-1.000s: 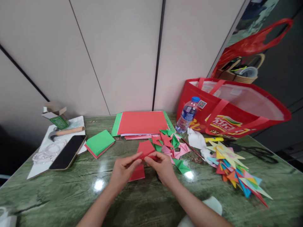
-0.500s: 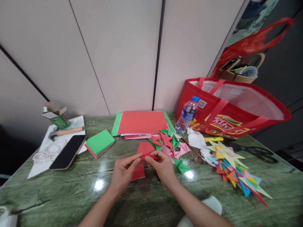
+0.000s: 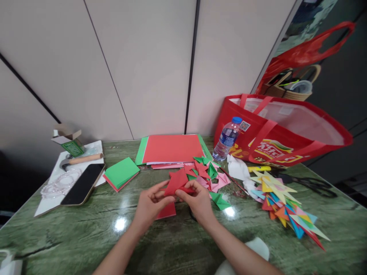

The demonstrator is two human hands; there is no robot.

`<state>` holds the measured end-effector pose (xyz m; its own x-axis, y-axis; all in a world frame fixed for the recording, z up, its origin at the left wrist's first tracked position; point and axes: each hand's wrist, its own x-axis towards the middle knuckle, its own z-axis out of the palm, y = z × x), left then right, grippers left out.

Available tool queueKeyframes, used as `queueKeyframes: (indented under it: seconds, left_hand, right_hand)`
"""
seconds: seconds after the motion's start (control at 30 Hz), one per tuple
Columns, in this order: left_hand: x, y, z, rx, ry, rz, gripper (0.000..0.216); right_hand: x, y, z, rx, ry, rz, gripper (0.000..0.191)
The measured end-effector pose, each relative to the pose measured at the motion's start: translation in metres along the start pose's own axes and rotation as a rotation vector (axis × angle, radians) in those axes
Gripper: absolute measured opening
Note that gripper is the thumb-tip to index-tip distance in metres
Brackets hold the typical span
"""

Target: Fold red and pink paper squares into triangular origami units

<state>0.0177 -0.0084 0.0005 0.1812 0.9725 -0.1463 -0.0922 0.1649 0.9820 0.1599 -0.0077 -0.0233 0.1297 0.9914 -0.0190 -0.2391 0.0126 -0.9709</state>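
Between my two hands is a partly folded piece of red paper (image 3: 177, 183), held a little above the table. My left hand (image 3: 153, 200) grips its left side, thumb laid along the near edge and fingers behind. The right end is pinched by thumb and fingers of my right hand (image 3: 196, 198). Under them lies a red paper sheet (image 3: 166, 211), partly covered by my left hand. Just beyond my right hand spreads a pile of folded red, green and pink paper pieces (image 3: 202, 170), with a green folded piece (image 3: 220, 201) at its near side.
Coloured sheets (image 3: 173, 148) lie at the back, small green and red squares (image 3: 122, 172) left of centre. A phone (image 3: 83, 184) and a wooden-handled tool (image 3: 83, 158) lie left. To the right are a bottle (image 3: 227, 139), a red bag (image 3: 275, 133), scissors (image 3: 312, 184) and a multicoloured paper assembly (image 3: 286, 206).
The red paper in my hands has opened out and shows a broader face. My left fingers have shifted behind it, while my right hand keeps its pinch in nearly the same spot.
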Motion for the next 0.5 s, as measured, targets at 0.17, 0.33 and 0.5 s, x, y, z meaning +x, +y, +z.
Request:
queueKeyframes:
  seconds: [0.17,0.33,0.5]
  left_hand:
    - [0.0011,0.0012,-0.0031,-0.032,-0.081,-0.059,0.027]
    - [0.0010,0.0028,-0.0029,-0.062,-0.123,-0.117,0.023]
    - [0.0023,-0.0007,-0.0026,-0.080,-0.095,-0.131,0.023]
  right_hand:
    - [0.0008,0.0041,-0.0031,-0.141,-0.002,-0.067,0.028]
    - [0.0002,0.0030,-0.0045,-0.295,0.008,-0.161,0.027]
    - [-0.0007,0.0022,-0.0039,-0.301,0.010,-0.151,0.028]
